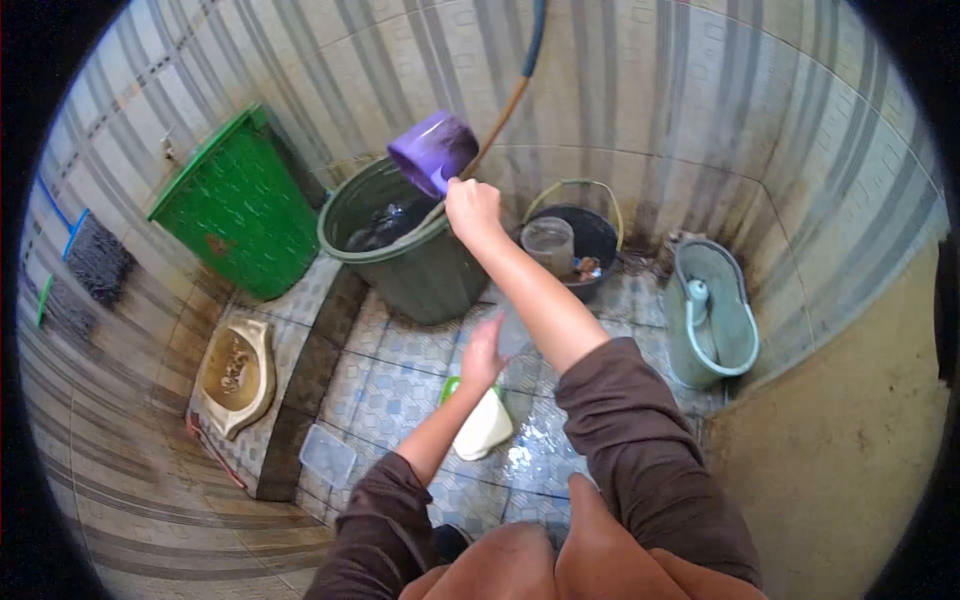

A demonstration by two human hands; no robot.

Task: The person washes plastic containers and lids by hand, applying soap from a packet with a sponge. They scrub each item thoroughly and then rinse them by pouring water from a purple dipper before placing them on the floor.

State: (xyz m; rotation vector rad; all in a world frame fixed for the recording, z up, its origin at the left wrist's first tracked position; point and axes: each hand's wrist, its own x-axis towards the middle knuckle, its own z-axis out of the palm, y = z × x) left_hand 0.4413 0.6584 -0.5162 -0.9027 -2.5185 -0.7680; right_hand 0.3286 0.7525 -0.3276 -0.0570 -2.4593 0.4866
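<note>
My right hand (472, 210) is closed round the handle of a purple water dipper (436, 150). The dipper is tilted above the rim of a large dark green tub (410, 275), which has water in it. Lower down, my left hand (485, 352) is held out with its thumb apart from the fingers, slightly blurred. I see nothing plainly held in it. Just below that hand, a white container-like item (484, 427) with a bright green edge lies on the wet tiles; my left wrist hides part of it.
A black bucket (592, 226) holds a clear tub and small bits. To the right stands a grey-green pail (745, 366). A clear plastic box (328, 456) lies near the raised ledge with a squat toilet (262, 385). A green bin (240, 205) leans at the wall; a hose (511, 100) hangs down.
</note>
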